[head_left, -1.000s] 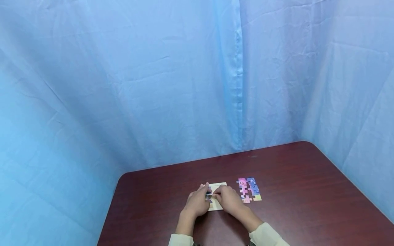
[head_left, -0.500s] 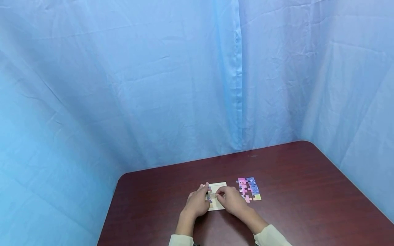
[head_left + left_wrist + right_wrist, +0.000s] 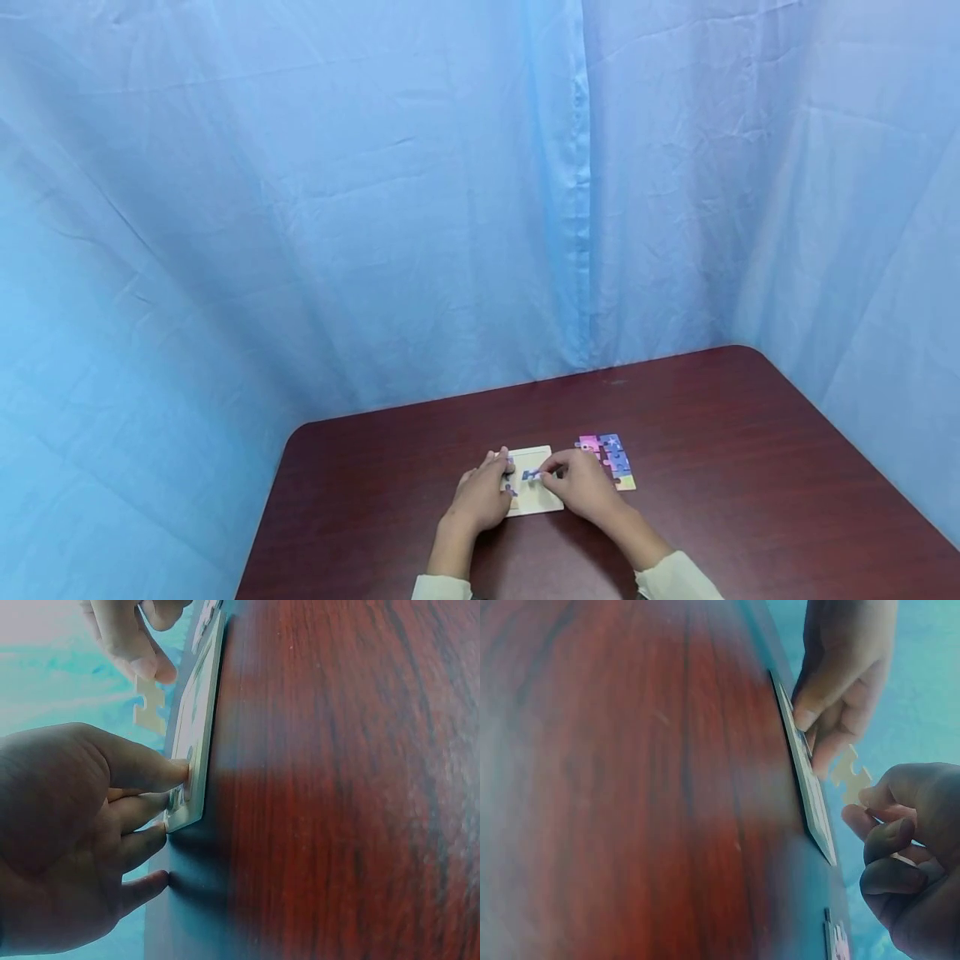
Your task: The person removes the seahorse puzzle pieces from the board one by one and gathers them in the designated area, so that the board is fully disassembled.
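A pale wooden puzzle tray lies on the table. My left hand rests over its left side; in the left wrist view its thumb presses inside the tray, fingers extended to the edge. A few coloured pieces show in the tray beside that hand, partly covered. My right hand pinches a blue-purple jigsaw piece between thumb and forefinger above the tray. From the right wrist, the bare wooden side of this piece is seen, raised off the tray and tilted.
Several joined pink, blue and yellow puzzle pieces lie right of the tray, partly hidden by the right hand. The dark red-brown table reaches out around them. Blue curtains hang behind it.
My right hand has moved to the right, drawing the jigsaw piece away from the left hand. The piece's printed side has come into view. The left hand stays on the tray.
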`<control>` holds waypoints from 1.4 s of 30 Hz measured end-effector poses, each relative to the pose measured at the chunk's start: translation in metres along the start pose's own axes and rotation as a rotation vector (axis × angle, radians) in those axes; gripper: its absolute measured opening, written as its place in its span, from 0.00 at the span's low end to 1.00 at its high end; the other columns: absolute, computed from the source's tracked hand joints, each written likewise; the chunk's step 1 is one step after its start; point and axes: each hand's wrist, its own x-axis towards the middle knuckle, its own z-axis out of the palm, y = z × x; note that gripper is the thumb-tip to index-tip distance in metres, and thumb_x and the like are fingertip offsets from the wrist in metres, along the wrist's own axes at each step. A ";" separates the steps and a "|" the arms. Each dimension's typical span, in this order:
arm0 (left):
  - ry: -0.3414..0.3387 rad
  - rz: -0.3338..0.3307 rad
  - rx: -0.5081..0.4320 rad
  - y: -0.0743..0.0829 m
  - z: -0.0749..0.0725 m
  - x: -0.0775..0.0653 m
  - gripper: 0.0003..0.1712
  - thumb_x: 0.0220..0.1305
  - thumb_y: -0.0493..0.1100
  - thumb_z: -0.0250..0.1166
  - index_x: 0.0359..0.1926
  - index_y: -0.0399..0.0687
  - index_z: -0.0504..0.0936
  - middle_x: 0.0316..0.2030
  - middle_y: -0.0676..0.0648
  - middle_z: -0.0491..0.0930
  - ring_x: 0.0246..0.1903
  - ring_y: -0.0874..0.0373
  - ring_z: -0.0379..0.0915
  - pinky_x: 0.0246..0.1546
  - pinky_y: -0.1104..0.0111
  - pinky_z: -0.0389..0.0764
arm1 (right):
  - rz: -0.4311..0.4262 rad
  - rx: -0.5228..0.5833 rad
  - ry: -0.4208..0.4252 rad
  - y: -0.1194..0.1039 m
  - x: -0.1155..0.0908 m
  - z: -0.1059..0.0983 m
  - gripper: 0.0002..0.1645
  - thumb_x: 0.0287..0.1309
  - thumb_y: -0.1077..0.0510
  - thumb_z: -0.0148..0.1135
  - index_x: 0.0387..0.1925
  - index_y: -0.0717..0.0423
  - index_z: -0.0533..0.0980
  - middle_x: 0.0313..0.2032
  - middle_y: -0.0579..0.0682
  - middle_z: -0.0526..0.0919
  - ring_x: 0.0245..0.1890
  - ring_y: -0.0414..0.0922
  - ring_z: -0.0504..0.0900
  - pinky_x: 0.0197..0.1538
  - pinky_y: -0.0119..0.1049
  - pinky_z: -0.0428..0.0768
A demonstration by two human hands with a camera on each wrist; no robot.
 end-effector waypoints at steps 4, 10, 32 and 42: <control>0.016 -0.013 -0.014 0.001 0.001 0.000 0.28 0.70 0.34 0.63 0.70 0.42 0.77 0.79 0.43 0.68 0.83 0.44 0.56 0.79 0.40 0.61 | 0.026 -0.012 0.031 0.003 0.002 -0.007 0.01 0.57 0.61 0.76 0.31 0.53 0.89 0.30 0.42 0.89 0.29 0.31 0.79 0.35 0.28 0.80; 0.034 -0.032 -0.016 0.002 0.003 0.000 0.34 0.69 0.34 0.65 0.75 0.41 0.71 0.78 0.44 0.69 0.83 0.45 0.56 0.79 0.41 0.60 | 0.106 0.011 0.000 0.009 0.006 -0.023 0.02 0.62 0.61 0.73 0.35 0.53 0.89 0.26 0.46 0.88 0.21 0.34 0.78 0.28 0.29 0.78; 0.019 0.018 -0.029 -0.001 0.001 -0.002 0.25 0.70 0.34 0.65 0.66 0.42 0.79 0.79 0.41 0.67 0.82 0.42 0.57 0.78 0.38 0.62 | 0.150 -0.136 0.004 0.035 0.013 -0.068 0.09 0.65 0.60 0.70 0.44 0.55 0.91 0.47 0.58 0.92 0.29 0.42 0.75 0.38 0.38 0.77; 0.015 0.021 -0.021 0.000 -0.001 -0.002 0.23 0.71 0.35 0.65 0.65 0.41 0.79 0.79 0.41 0.67 0.82 0.42 0.57 0.78 0.39 0.63 | 0.189 -0.115 -0.017 0.035 0.013 -0.062 0.08 0.64 0.61 0.71 0.43 0.57 0.90 0.41 0.54 0.91 0.25 0.40 0.77 0.31 0.34 0.76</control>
